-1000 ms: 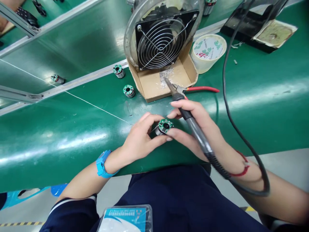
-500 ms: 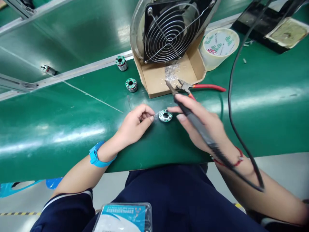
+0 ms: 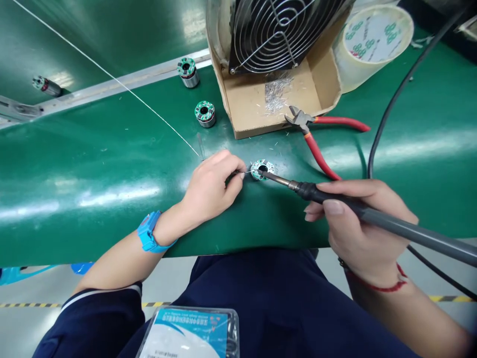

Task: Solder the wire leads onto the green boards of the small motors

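A small round motor with a green circuit board (image 3: 256,175) on top stands on the green bench in front of me. My left hand (image 3: 218,181) is closed in a pinch on thin solder wire (image 3: 246,172), whose end reaches the board's left edge. A strand of it also runs up and away to the left behind the hand. My right hand (image 3: 367,219) grips a soldering iron (image 3: 311,191) like a pen, and the iron's tip is over the board beside its centre hole. Whether the tip touches a pad, I cannot tell.
Two similar motors (image 3: 204,114) stand farther back on the left. Red-handled side cutters (image 3: 323,158) rest against a cardboard tray (image 3: 246,127) with wire clippings and a fan (image 3: 279,42). A roll of clear tape (image 3: 372,40) is beside it. The iron's black cord (image 3: 389,107) hangs at the right.
My right hand has moved right and turned the soldering iron from pointing away to pointing left, its tip now at the board. The left hand stays beside the motor with the wire. The view has shifted.
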`<state>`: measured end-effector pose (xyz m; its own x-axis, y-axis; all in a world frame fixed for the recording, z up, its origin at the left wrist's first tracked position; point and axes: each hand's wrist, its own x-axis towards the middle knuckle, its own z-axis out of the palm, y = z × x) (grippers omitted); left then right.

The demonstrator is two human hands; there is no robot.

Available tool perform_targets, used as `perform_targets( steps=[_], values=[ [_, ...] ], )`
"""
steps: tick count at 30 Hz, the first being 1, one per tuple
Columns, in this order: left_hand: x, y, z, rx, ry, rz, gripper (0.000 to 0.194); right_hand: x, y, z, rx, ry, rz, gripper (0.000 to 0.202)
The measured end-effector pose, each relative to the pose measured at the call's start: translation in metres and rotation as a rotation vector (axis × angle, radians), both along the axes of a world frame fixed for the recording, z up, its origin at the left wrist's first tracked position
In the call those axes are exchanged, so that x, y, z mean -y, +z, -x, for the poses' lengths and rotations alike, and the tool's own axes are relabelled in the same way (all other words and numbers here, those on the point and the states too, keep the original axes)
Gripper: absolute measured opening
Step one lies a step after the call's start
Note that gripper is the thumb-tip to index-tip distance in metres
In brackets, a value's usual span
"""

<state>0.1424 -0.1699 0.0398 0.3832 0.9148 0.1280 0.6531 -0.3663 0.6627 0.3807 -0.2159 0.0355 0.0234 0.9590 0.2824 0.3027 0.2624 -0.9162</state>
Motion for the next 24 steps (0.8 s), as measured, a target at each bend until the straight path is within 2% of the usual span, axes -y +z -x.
perform_targets(
  steps=[10,14,18,24],
  values=[
    [-0.001,-0.004,-0.007,0.041,-0.039,-0.013,0.014,0.004,-0.001,-0.004,0.115,-0.041,0.004,0.019],
    [-0.005,-0.007,-0.006,0.079,-0.049,0.073,0.012,0.002,0.001,-0.005,0.124,-0.032,0.005,0.017],
    [-0.008,-0.011,-0.007,0.071,-0.101,0.163,0.041,-0.001,0.006,-0.004,0.151,-0.056,-0.014,0.017],
    [-0.007,-0.015,-0.012,0.056,-0.06,0.197,0.037,-0.009,0.019,-0.001,0.139,-0.069,0.063,0.013]
  ],
)
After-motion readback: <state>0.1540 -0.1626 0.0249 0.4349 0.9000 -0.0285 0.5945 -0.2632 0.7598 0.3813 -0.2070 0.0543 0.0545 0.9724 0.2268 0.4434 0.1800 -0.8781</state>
